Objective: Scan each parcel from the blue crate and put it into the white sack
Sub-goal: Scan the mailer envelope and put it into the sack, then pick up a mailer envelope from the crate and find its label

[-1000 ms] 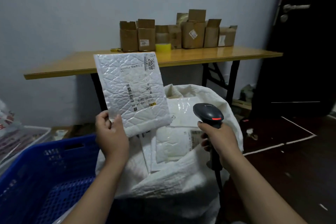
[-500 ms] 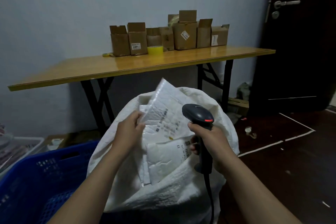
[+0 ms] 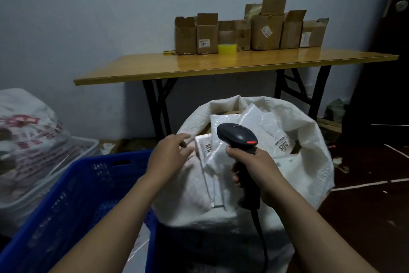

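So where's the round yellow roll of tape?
In the head view, the yellow tape roll sits on the wooden table, in front of the left part of the brown cardboard box row.

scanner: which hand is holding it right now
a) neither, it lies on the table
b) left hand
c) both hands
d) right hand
d: the right hand is curled round the handle of the scanner, while the left hand is open and holds nothing, near the rim of the white sack.
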